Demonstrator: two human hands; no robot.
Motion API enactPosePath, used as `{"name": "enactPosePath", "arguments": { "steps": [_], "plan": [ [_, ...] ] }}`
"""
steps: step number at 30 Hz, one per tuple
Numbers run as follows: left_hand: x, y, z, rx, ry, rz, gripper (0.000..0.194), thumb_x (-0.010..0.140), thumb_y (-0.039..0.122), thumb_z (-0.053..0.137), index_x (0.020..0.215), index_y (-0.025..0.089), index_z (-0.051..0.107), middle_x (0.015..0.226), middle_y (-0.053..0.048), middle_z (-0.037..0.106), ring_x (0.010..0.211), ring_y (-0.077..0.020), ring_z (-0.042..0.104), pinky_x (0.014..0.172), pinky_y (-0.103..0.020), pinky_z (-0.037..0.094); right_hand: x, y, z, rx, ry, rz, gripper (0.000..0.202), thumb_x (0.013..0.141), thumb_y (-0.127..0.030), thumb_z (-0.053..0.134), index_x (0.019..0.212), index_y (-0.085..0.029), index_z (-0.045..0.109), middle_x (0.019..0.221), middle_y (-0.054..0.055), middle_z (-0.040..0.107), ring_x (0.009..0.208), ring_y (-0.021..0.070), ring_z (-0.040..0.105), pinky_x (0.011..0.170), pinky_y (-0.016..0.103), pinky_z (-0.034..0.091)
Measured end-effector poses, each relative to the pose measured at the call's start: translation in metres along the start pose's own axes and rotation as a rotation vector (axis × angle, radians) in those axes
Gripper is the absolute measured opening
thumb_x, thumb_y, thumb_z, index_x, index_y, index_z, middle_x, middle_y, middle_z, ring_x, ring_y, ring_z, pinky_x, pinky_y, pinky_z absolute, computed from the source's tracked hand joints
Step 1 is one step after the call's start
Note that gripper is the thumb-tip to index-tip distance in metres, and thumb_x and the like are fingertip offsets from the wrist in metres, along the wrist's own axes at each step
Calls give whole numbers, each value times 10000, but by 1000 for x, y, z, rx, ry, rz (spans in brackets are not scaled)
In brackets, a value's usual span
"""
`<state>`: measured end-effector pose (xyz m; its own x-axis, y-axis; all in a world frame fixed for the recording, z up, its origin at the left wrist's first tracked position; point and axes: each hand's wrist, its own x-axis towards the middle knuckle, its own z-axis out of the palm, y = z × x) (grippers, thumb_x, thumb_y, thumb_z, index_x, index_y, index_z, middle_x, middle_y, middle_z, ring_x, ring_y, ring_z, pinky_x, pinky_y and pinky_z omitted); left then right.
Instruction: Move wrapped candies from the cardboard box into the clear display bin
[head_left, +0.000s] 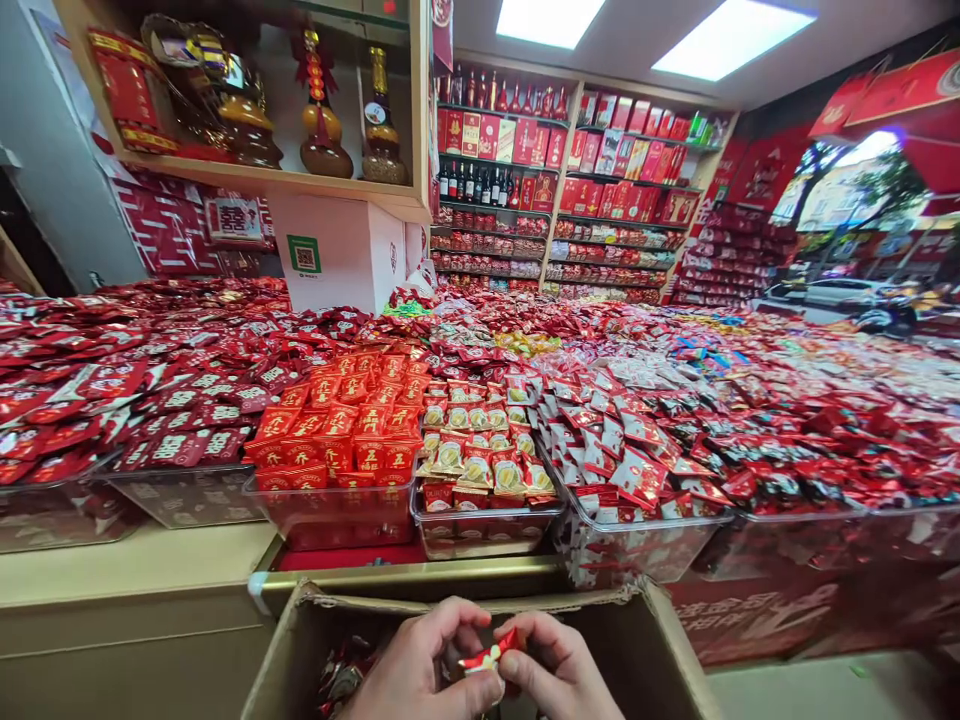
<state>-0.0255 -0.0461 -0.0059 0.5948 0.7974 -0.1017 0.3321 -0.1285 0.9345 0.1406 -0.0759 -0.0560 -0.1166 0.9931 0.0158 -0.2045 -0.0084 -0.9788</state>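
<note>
Over an open cardboard box (281, 655), my left hand (435, 660) and my right hand (555, 660) meet around one small red and gold wrapped candy (491, 655). The thumb and fingers of each hand pinch it from either side. Part of the candy is hidden by my fingertips. Inside the box at the left lie dark red wrapped pieces (349, 675), partly covered by my left hand.
Clear plastic bins stand behind the box: red packets (375, 425), gold and red packets (480, 465), white and red packets (600, 450). Heaps of wrapped sweets spread beyond. A gold counter edge (420, 577) borders the box. Shelves (559, 170) with bottles and boxes line the back.
</note>
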Motion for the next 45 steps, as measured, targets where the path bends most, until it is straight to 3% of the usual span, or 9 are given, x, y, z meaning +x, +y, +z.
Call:
{"name": "enactPosePath", "arguments": {
  "steps": [4, 7, 11, 13, 19, 24, 29, 35, 45],
  "plan": [
    [-1, -1, -2, -125, 94, 21, 253, 750, 319, 558, 962, 183, 531, 763, -3, 562, 715, -133, 517, 659, -227, 417, 0, -3, 5, 71, -2, -26, 304, 650, -382, 657, 869, -205, 543, 721, 5, 585, 617, 124, 511, 557, 240, 411],
    [0, 0, -4, -273, 214, 66, 298, 778, 373, 519, 1016, 199, 477, 758, 6, 530, 690, -128, 521, 643, -234, 435, 14, -35, 7, -96, 34, -88, 242, 688, -377, 620, 816, -188, 540, 738, 23, 585, 653, 139, 524, 583, 249, 427],
    [-1, 0, -9, -268, 303, 145, 293, 820, 372, 458, 1077, 235, 432, 807, 3, 516, 667, -115, 505, 618, -226, 449, 76, -108, 6, -520, 131, -325, 240, 778, -355, 493, 883, -154, 570, 792, 50, 599, 709, 153, 525, 647, 264, 423],
    [-1, -2, -12, -186, 318, 161, 274, 815, 344, 470, 1065, 234, 451, 829, -9, 541, 685, -123, 515, 626, -225, 452, 119, -136, 10, -798, 124, -332, 242, 796, -324, 440, 843, -130, 577, 691, 18, 559, 606, 119, 471, 571, 237, 388],
    [-4, -6, -18, 47, 331, 197, 213, 812, 290, 452, 998, 206, 510, 803, -23, 593, 612, -119, 509, 597, -218, 445, 197, -143, 45, -1170, -79, -195, 206, 738, -201, 475, 605, -108, 601, 493, -14, 474, 469, 84, 367, 468, 221, 286],
    [-7, -3, -21, 217, 346, 280, 172, 811, 237, 441, 937, 189, 548, 781, -34, 608, 614, -129, 535, 586, -219, 452, 201, -128, 55, -1304, -117, -234, 177, 742, -187, 479, 727, -138, 648, 665, 38, 630, 607, 130, 520, 545, 221, 342],
    [2, 18, -48, 643, 508, 495, 282, 820, 158, 393, 1046, 200, 557, 1114, -76, 569, 1057, -214, 467, 920, -355, 359, 193, -135, 41, -1425, -13, -254, 269, 792, -188, 394, 869, -117, 642, 862, 118, 665, 786, 188, 584, 664, 255, 386],
    [48, 44, -78, 1094, 512, 372, 401, 831, 270, 410, 1224, 196, 445, 1315, -61, 430, 1222, -306, 290, 897, -511, 303, 178, -140, 29, -1511, -111, -247, 266, 690, -263, 556, 910, -151, 655, 908, 94, 676, 840, 206, 591, 701, 256, 403],
    [70, 36, -76, 1226, 586, 294, 392, 857, 356, 367, 1196, 192, 476, 1237, -71, 518, 1232, -301, 286, 970, -574, 127, 176, -137, 18, -1530, -226, -258, 253, 661, -255, 596, 901, -188, 642, 792, 40, 677, 721, 161, 588, 590, 222, 397]
  ]
}}
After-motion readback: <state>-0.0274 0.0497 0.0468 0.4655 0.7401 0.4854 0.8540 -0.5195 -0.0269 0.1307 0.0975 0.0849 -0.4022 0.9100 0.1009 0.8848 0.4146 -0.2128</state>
